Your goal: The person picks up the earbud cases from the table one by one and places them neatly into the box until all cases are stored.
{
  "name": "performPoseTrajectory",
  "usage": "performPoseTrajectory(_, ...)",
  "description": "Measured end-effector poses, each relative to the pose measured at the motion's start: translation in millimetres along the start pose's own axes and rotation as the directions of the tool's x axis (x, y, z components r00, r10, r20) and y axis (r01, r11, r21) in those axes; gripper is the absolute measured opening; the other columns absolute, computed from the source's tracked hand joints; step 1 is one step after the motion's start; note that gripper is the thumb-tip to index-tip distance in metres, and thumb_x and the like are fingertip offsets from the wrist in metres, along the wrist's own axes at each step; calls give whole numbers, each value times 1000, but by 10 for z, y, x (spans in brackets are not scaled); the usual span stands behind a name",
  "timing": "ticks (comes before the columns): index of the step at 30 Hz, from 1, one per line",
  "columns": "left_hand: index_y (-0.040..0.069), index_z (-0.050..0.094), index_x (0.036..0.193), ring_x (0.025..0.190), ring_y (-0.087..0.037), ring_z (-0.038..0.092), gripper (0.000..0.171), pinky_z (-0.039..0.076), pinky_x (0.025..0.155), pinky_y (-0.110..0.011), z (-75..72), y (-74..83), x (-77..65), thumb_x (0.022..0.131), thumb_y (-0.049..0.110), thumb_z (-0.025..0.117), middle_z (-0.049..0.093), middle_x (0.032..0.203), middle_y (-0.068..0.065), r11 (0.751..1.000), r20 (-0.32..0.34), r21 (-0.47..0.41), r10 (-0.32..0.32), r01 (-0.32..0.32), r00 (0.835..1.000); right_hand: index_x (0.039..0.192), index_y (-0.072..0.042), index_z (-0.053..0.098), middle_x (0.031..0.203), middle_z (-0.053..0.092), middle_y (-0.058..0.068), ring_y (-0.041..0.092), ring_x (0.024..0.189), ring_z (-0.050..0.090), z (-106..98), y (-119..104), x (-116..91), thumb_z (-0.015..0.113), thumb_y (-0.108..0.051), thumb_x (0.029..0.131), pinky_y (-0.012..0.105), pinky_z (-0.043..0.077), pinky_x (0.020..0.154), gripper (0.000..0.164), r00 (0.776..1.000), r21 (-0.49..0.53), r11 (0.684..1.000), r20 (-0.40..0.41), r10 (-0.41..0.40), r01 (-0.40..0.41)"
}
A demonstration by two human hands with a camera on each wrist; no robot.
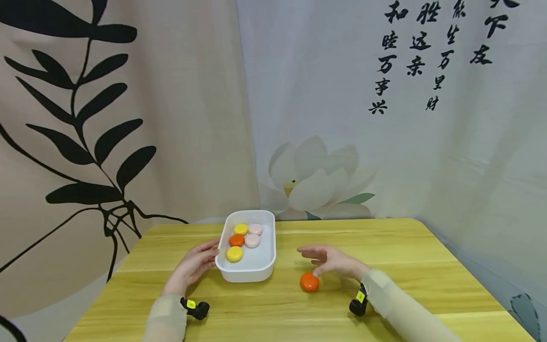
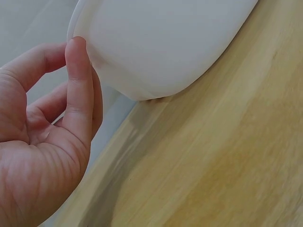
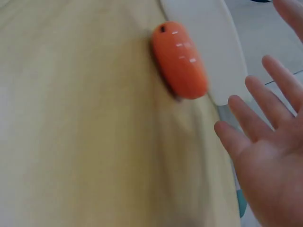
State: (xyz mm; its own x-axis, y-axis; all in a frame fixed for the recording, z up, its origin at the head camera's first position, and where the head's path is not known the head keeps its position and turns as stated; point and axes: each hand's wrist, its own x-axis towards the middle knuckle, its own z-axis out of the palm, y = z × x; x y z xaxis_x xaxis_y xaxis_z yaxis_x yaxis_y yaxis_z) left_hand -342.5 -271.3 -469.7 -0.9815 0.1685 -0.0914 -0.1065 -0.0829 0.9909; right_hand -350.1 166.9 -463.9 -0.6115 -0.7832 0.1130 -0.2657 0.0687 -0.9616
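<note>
At the left side of a white plastic container (image 1: 267, 247), my left hand (image 1: 196, 263) holds its rim (image 2: 73, 21) with thumb and fingertips. Inside lie several glossy rounded discs: yellow discs (image 1: 234, 254), an orange disc (image 1: 237, 240) and pale pink discs (image 1: 252, 241). Another orange disc (image 1: 309, 282) sits on the table, right of the container, with a small dark spot at one end in the right wrist view. Over and beside it is my right hand (image 1: 333, 261), fingers spread, palm holding nothing. Its thumb overlaps the disc's edge in the head view.
The wooden table (image 1: 376, 237) reaches back to a hanging cloth (image 1: 320, 104) with dark characters and a printed flower. A beige cloth (image 1: 192, 118) with dark leaves hangs at the left. A small black camera (image 1: 358, 304) is strapped to each wrist.
</note>
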Motion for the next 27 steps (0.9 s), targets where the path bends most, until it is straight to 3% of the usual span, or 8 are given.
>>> performPoseTrajectory(4,-6,32,148,84,-15,62,61,54,71,-22,-16,-12,6,96,10,60,64,108,-11,1000,10,-2,2,-2,1000,144,6,38,148,36,24,40,136,33,14,50,-24,75,-10,83,50,25,112,73,999,-49,998,38,37,-35)
performPoseTrajectory(8,-6,32,148,85,-16,62,60,54,73,-22,-23,-22,7,96,9,60,64,109,-10,1000,18,-7,0,0,1000,143,4,42,147,41,19,35,135,38,32,82,-34,77,-12,81,36,30,111,72,993,-101,993,96,67,-57)
performPoseTrajectory(12,-6,31,148,85,-15,62,60,54,73,-22,-25,-11,-3,97,9,59,63,110,-10,1000,31,-9,8,-8,999,142,2,44,146,44,17,28,133,42,58,109,-39,78,-13,81,27,33,107,71,985,-103,992,146,88,-73)
performPoseTrajectory(27,-5,30,148,80,-12,61,62,53,71,-21,-15,5,-11,97,10,60,63,108,-10,1000,23,-1,-1,1,1000,136,-1,54,138,53,13,25,126,46,128,140,-67,76,1,79,25,34,104,61,984,-80,989,118,131,-122)
